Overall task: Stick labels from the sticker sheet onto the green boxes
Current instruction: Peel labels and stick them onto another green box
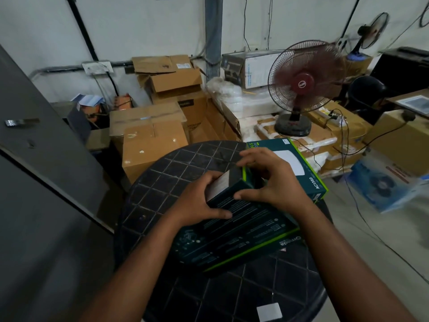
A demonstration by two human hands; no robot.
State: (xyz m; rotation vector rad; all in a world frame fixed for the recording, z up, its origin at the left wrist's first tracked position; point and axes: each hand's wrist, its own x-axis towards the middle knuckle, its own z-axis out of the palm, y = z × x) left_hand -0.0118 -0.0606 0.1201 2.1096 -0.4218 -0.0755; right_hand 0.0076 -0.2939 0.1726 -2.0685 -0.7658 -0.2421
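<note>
A dark green box point(236, 240) with lime edges lies on the round black table point(176, 173), its printed back face up. Both hands hold its far end, which is raised and carries a white label point(218, 185). My left hand point(199, 203) grips the left corner, thumb lying across the top face. My right hand point(271, 180) curls over the far edge, thumb pressing the top. A second green box point(308, 168) marked AC1350 lies face up behind, at the table's far right. A small white sticker piece point(269, 312) lies on the table's near edge.
Stacked cardboard boxes point(151, 135) stand behind the table on the left. A maroon table fan point(301, 84) sits on packages at the back right, with cables trailing across the floor. A grey cabinet door point(41, 159) is close on the left. A blue carton point(383, 184) lies on the floor to the right.
</note>
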